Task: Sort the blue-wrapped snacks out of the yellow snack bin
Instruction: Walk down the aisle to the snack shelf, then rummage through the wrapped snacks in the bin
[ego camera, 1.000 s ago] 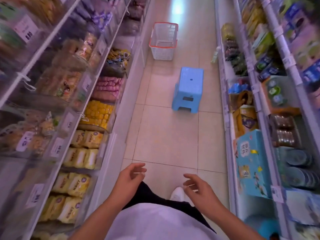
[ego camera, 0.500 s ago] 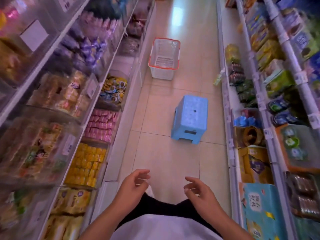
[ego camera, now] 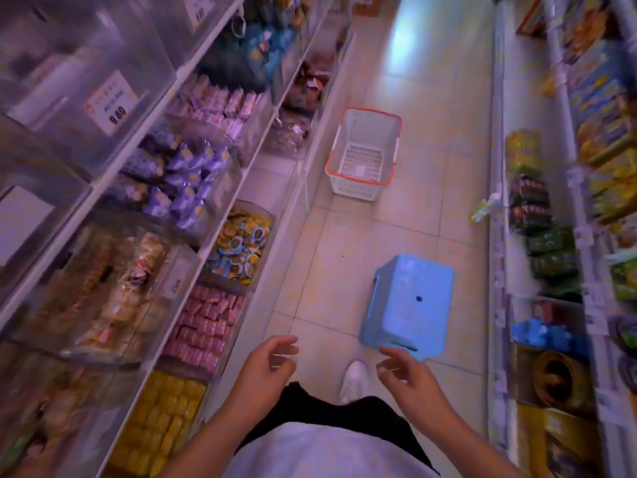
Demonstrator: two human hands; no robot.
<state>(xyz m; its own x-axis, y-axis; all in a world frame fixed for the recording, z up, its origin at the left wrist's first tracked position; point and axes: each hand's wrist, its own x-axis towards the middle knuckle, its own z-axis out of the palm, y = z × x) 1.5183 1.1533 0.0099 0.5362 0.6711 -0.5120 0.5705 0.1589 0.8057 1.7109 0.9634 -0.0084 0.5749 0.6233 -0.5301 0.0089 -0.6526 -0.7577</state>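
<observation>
My left hand [ego camera: 263,369] hangs near the bottom of the view with its fingers loosely curled and nothing in them; my right hand [ego camera: 410,381] mirrors it, also loose and holding nothing, just near of the blue plastic stool [ego camera: 410,305].

On the left, clear plastic bins line the low shelf. The nearest one I can read, the yellow snack bin [ego camera: 162,426], is packed with small square yellow packets, and motion blur keeps me from picking out any blue-wrapped snacks in it. Just beyond it sits a bin of pink wrapped pieces [ego camera: 206,326], then a bin of mixed yellow-and-blue round snacks [ego camera: 241,243]. On the shelf above, a bin holds purple pouches [ego camera: 182,181].

Farther down the tiled aisle stands a white mesh shopping basket with a red rim [ego camera: 363,155], nothing in it. A white shoe [ego camera: 355,379] shows between my hands. The right-hand shelves [ego camera: 496,270] are smeared by blur and cut off by the frame; I make out only green, dark and blue packages there.
</observation>
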